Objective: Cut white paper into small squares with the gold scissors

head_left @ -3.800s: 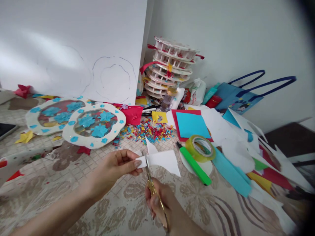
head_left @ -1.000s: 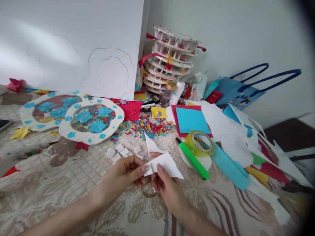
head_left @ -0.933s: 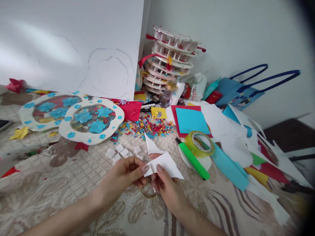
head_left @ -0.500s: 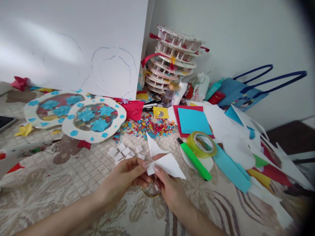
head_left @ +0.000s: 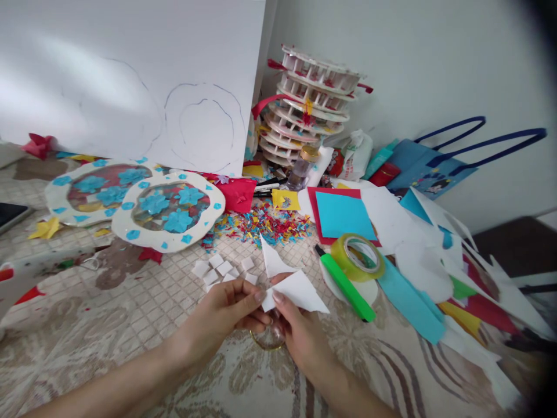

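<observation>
A piece of white foam sheet or stiff paper (head_left: 300, 290) is held up over the patterned tablecloth. My right hand (head_left: 302, 331) pinches it with the thumb on top. At its left corner my left hand (head_left: 235, 305) is closed, thumb against curled fingers, at the edge of the piece. Below the hands hangs a thin gold-coloured loop (head_left: 267, 346), partly hidden by the fingers; what it belongs to I cannot make out. Several small white squares (head_left: 224, 268) lie just beyond my left hand. Behind the fingers stands a pointed white offcut (head_left: 274, 261).
To the right are a green cutter (head_left: 348, 287), a tape roll (head_left: 354, 258), blue paper (head_left: 346, 215) and white scraps. Colourful paper bits (head_left: 265, 223) lie ahead. Two white rings with blue flowers (head_left: 169, 212) sit left; a tiered white model (head_left: 311, 104) stands behind.
The whole view has shifted very slightly. Both hands keep the same hold, and the white piece is nearly where it was.
</observation>
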A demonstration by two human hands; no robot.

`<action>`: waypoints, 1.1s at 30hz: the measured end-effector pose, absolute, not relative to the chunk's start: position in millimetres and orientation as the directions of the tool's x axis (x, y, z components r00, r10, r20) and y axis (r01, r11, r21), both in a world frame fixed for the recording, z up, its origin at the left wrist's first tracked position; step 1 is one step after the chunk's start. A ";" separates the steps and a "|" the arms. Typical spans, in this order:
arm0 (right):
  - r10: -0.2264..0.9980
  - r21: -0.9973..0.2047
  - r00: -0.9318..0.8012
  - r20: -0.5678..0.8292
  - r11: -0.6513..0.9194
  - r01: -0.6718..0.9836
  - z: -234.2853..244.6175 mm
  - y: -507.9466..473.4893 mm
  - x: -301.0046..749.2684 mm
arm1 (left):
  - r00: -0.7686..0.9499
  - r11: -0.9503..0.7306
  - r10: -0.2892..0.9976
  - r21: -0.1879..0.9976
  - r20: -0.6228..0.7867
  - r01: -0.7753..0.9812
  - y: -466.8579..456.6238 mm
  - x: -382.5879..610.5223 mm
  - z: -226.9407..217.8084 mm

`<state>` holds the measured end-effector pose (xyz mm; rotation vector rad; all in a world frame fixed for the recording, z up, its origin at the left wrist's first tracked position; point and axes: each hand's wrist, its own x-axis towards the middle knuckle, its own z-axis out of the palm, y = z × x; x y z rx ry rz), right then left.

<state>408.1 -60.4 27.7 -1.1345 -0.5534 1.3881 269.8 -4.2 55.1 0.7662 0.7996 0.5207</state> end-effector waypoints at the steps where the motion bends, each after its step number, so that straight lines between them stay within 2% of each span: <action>1: 0.939 -0.864 0.177 -0.296 -0.183 -0.469 27.1 -60.4 408.3 | 0.602 0.625 0.668 0.769 -0.438 -0.135 -4.4 270.1 55.6; 11: 0.953 -0.879 0.171 -0.249 -0.149 -0.453 20.0 -61.2 410.7 | 0.581 0.652 0.667 0.743 -0.467 -0.151 -7.1 274.3 62.5; 16: 0.948 -0.866 0.185 -0.258 -0.143 -0.479 21.4 -60.2 409.2 | 0.567 0.591 0.716 0.785 -0.406 -0.185 -10.8 275.3 61.0; 24: 0.959 -0.779 0.129 -0.252 -0.122 -0.615 26.8 -59.3 407.7 | 0.588 0.535 0.742 0.813 -0.323 -0.228 -11.8 275.6 52.8; 33: 0.963 -0.839 0.137 -0.232 -0.127 -0.529 23.4 -60.4 408.2 | 0.584 0.485 0.759 0.848 -0.288 -0.213 -14.9 277.4 52.5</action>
